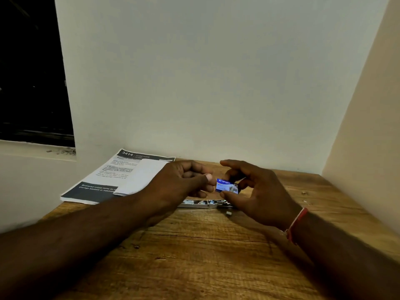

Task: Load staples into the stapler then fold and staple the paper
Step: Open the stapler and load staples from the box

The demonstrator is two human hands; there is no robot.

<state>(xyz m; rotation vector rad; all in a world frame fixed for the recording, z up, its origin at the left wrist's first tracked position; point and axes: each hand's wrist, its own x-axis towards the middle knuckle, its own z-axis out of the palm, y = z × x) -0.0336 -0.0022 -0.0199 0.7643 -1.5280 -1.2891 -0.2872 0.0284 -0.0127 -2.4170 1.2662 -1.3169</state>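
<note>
A small blue staple box [226, 185] is held above the wooden table [194, 245], pinched between thumb and fingers of my right hand [259, 191]. My left hand [184, 182] is at the box's left end, fingertips pinched together and touching it. Under both hands the silver stapler [205, 203] lies flat on the table, opened out, partly hidden by my hands. A stack of printed paper [104, 182] rests at the back left, with a plain white sheet [142, 176] lying on it.
A white wall stands right behind the table and a beige wall closes the right side. A dark window with a sill is at the left. A small grey bit [228, 213] lies on the table near the stapler. Bare wood spreads toward me.
</note>
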